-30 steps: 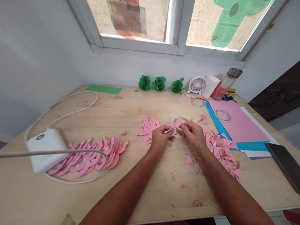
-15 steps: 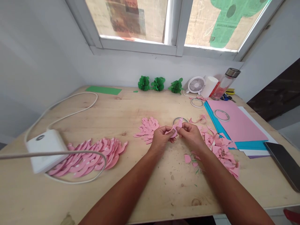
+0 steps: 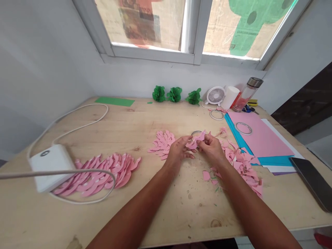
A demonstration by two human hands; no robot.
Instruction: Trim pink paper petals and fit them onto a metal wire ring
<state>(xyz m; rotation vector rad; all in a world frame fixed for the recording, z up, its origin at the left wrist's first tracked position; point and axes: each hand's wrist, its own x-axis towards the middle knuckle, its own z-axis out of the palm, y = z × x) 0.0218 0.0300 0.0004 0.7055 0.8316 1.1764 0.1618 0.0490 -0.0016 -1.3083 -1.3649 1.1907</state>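
Note:
A wavy pink paper piece (image 3: 195, 141) is held above the middle of the table. My right hand (image 3: 210, 145) pinches its right end between thumb and fingers. Around its left end is my left hand (image 3: 181, 149), with the fingers spread somewhat and the index and thumb near the paper; whether they grip it is hard to see. Just left of my left hand lies a small heap of pink cut pieces (image 3: 163, 142). Torn pink scraps (image 3: 245, 167) are piled beside my right forearm. A tape ring (image 3: 196, 132) sits partly hidden behind the held paper.
A larger pink heap (image 3: 114, 171) lies left by a white power bank (image 3: 52, 166) with a looping cable. Green paper shapes (image 3: 174, 94), a fan (image 3: 215, 95) and a bottle (image 3: 248, 95) stand at the back. Coloured sheets (image 3: 261, 138) and a phone (image 3: 312, 183) are right.
My left fingers have loosened and spread from their pinch, and more of the pink piece shows between my hands. The piece has turned slightly. The view has shifted a little.

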